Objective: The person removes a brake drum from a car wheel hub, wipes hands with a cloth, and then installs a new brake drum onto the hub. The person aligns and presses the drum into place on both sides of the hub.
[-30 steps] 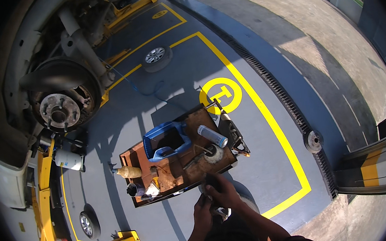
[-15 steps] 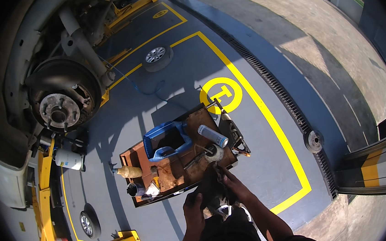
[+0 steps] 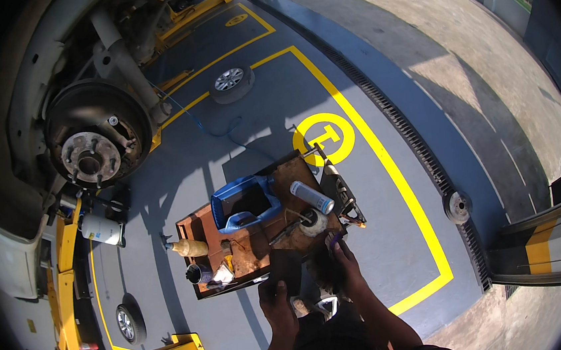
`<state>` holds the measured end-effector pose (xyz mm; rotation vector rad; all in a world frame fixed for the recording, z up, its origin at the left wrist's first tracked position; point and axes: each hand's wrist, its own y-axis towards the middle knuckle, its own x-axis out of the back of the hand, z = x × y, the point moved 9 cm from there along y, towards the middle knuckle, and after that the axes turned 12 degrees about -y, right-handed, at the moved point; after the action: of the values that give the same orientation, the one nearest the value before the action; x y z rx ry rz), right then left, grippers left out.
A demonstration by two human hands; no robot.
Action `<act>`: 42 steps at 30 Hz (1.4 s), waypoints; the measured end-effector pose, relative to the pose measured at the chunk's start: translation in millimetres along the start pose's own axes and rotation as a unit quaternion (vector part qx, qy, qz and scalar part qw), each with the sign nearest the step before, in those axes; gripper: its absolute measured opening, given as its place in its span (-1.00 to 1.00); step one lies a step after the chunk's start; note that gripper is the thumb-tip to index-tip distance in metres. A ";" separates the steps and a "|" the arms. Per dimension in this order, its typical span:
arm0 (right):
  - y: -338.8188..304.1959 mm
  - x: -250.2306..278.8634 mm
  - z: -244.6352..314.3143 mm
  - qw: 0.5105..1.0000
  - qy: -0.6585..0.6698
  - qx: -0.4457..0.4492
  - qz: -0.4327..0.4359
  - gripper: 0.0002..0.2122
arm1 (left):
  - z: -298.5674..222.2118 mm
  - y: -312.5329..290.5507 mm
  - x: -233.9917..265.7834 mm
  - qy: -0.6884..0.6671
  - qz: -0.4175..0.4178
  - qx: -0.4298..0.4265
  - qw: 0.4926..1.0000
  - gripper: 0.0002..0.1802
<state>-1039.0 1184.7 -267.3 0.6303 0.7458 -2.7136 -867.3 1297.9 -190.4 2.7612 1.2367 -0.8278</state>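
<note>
The flat piece in the left hand is plain black; the bundle in the right hand is blackish, mottled brown, with a purple spot. Beyond the grip, the tray is rust-brown, its cut container blue, its can pale silver and blue. Left of the grip, the bottle is tan, the lift post yellow. To the right, the grey floor bears yellow lines.

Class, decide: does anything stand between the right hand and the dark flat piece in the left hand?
Yes: the dark item in the right hand, its kind unclear, sits between that hand and the dark flat piece in the left hand. Nothing else visible does.
</note>
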 end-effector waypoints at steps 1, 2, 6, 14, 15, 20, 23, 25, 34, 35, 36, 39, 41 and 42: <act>-6.2 -6.0 6.2 0.998 -0.058 0.021 0.015 -0.29 | 9.5 -1.0 1.7 0.010 -0.015 0.060 0.998 -0.78; -12.7 -18.2 11.7 0.973 -0.217 0.051 0.053 -0.28 | 16.7 -3.2 -2.5 0.010 -0.004 0.094 0.995 -0.78; -21.0 -45.8 23.6 0.940 -0.299 0.127 0.100 -0.42 | 11.8 0.0 1.6 0.024 -0.019 0.092 0.995 -0.72; 35.4 -60.9 -4.3 0.854 -0.463 0.235 -0.011 -0.65 | -68.4 34.7 34.7 -0.165 -0.017 -0.039 0.985 -0.63; 41.9 -76.1 -12.8 0.812 -0.530 0.245 0.008 -0.63 | -69.8 35.9 40.5 -0.158 -0.039 -0.011 0.987 -0.61; 72.2 -148.5 -18.3 0.705 -0.670 0.226 0.051 -0.35 | -95.3 36.3 53.9 -0.103 -0.006 0.002 0.995 -0.59; 39.2 -195.4 24.8 0.742 -0.567 0.339 0.113 -0.30 | -116.1 43.3 69.0 0.048 0.025 -0.015 0.998 -0.53; -3.1 -229.4 39.1 0.679 -0.577 0.390 0.233 -0.28 | -125.5 48.6 73.7 0.115 0.068 -0.014 0.991 -0.52; -65.6 -325.3 53.6 0.520 -0.653 0.449 0.319 -0.36 | -180.6 84.3 78.5 0.076 0.178 0.039 0.980 -0.34; -66.2 -332.4 56.5 0.514 -0.646 0.470 0.313 -0.38 | -192.7 88.3 79.1 0.104 0.199 0.040 0.974 -0.33; -69.1 -339.9 60.8 0.506 -0.635 0.499 0.302 -0.39 | -205.7 91.9 80.7 0.131 0.215 0.038 0.967 -0.33; -68.7 -359.8 68.7 0.525 -0.643 0.487 0.271 -0.49 | -236.8 106.1 81.5 0.164 0.233 0.056 0.957 -0.42; -67.4 -373.2 73.8 0.550 -0.656 0.447 0.257 -0.61 | -253.6 115.5 77.9 0.172 0.244 0.075 0.951 -0.45; -68.1 -379.7 78.6 0.547 -0.665 0.443 0.248 -0.64 | -261.6 119.6 72.6 0.233 0.269 0.069 0.932 -0.49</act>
<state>-758.0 1248.4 1.0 -0.9762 -1.0556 -1.8840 -623.1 1321.3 -23.5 3.2714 0.3728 -0.2234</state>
